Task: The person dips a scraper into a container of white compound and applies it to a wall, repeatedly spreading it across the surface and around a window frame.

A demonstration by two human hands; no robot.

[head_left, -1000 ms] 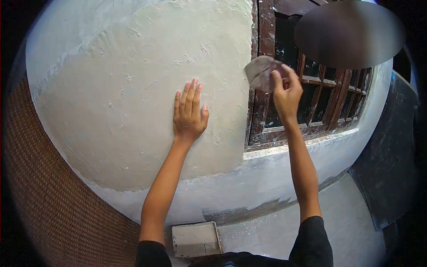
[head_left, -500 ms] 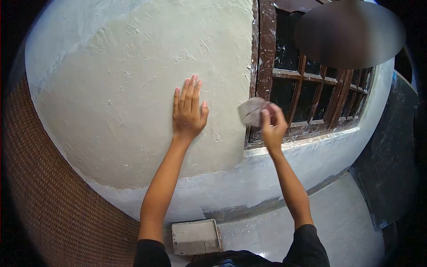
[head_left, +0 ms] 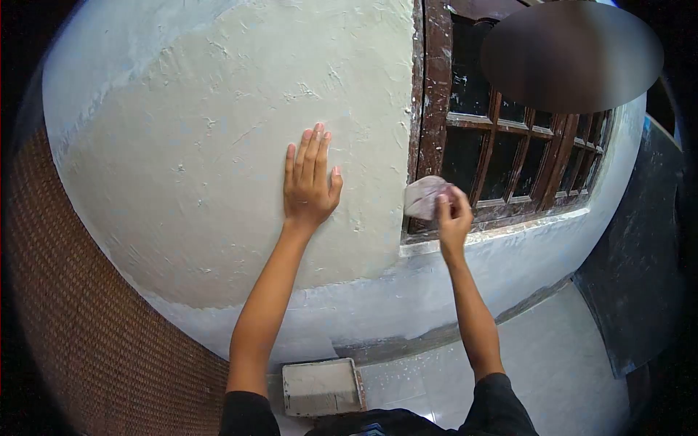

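Note:
My left hand [head_left: 310, 179] lies flat on the plastered wall [head_left: 182, 145], fingers stretched upward, holding nothing. The plaster around it is beige with small ridges and scrape marks. Between the thumb and fingers of my right hand [head_left: 454, 218] is a greyish, crumpled-looking piece [head_left: 427, 198], perhaps sandpaper or cloth. It is in front of the lower left corner of the brown window frame [head_left: 436, 80], beside the plaster's edge. Whether it touches the frame cannot be made out.
A shallow tray [head_left: 320, 389] with beige material stands on the tiled floor [head_left: 538, 363] below. A woven brown surface [head_left: 94, 305] borders the left side. A dark panel [head_left: 632, 254] leans at the right. A pale sill [head_left: 523, 229] runs under the window.
My right hand has moved slightly right and down with the greyish piece, away from the plaster's edge. My left hand has stayed in place on the wall.

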